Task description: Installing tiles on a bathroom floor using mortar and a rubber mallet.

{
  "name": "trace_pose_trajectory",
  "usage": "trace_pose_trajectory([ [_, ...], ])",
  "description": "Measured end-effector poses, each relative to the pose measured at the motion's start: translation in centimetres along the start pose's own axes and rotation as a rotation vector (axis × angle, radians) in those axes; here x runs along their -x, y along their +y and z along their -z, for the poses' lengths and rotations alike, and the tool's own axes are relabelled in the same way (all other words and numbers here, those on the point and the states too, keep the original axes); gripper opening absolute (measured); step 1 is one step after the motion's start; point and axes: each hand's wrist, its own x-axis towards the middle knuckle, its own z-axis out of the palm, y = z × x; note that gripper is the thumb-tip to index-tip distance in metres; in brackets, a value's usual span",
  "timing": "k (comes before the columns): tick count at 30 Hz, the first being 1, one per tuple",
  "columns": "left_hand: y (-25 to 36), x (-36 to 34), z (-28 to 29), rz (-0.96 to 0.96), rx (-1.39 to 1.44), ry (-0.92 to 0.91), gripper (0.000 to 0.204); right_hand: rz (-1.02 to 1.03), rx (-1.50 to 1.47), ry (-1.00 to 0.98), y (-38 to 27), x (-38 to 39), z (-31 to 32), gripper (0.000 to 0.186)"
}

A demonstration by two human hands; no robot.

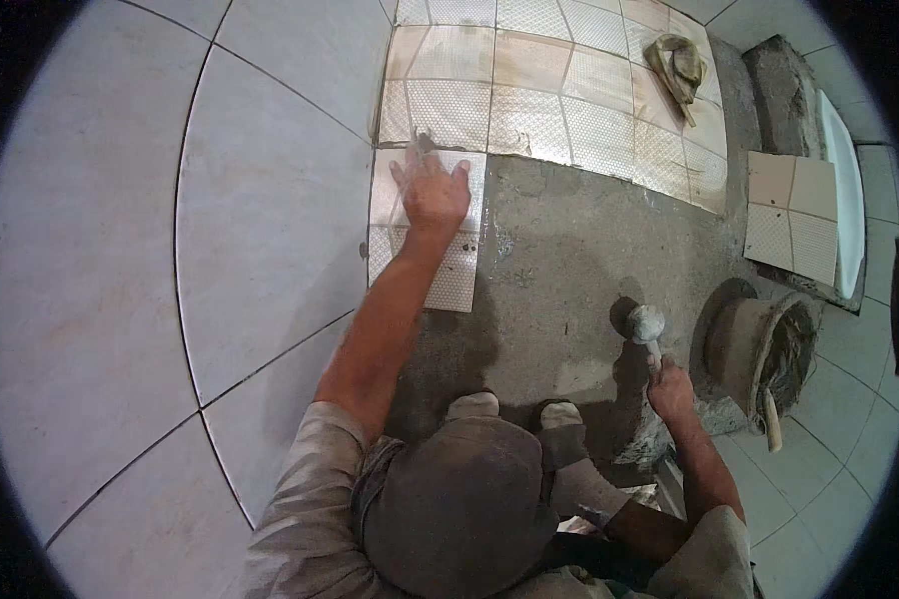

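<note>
My left hand (428, 195) lies with spread fingers on a patterned cream tile (435, 285), which adjoins a block of similar laid tiles (529, 90). A small grey bit at the fingertips is too unclear to name. My right hand (671, 384) grips the handle of a mallet (645, 321) with a pale round head, held over the bare grey cement (549, 280) to the right of that tile.
A dirty cloth with a handled tool (674, 70) lies on the laid tiles. At right are loose tiles (789, 220) on a white board or basin (849, 200), and a bucket (734, 354) of mortar with a tool handle. A tiled wall (90, 260) borders the left.
</note>
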Motion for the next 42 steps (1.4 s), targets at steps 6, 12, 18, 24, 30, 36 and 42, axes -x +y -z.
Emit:
trace_pose_trajectory([
  [6,3.4,1.0,-0.8,-0.011,0.067,-0.062,0.070,0.012,0.008,0.022,0.0,0.3,-0.2,0.036],
  [12,7.3,2.5,0.1,-0.181,0.170,-0.228,0.064,-0.015,0.019,0.027,0.3,0.0,-0.7,0.041],
  [18,9.1,4.7,0.2,-0.423,0.184,-0.339,0.048,-0.019,-0.008,0.025,-0.1,0.4,-0.3,0.044],
  [24,8.8,4.6,1.3,-0.453,0.136,-0.221,0.036,0.003,0.030,0.066,-0.9,0.6,0.1,0.039],
  [30,7.4,4.3,-0.3,-0.426,0.203,-0.169,0.023,-0.003,0.012,0.016,-1.2,0.6,0.3,0.039],
  [36,8.6,3.9,0.8,-0.468,0.186,-0.231,0.023,-0.045,0.011,-0.009,-1.6,0.8,0.7,0.042],
  [42,7.9,5.1,1.9,-0.493,0.133,-0.080,0.031,0.082,0.019,0.083,-0.5,0.5,-0.3,0.034],
])
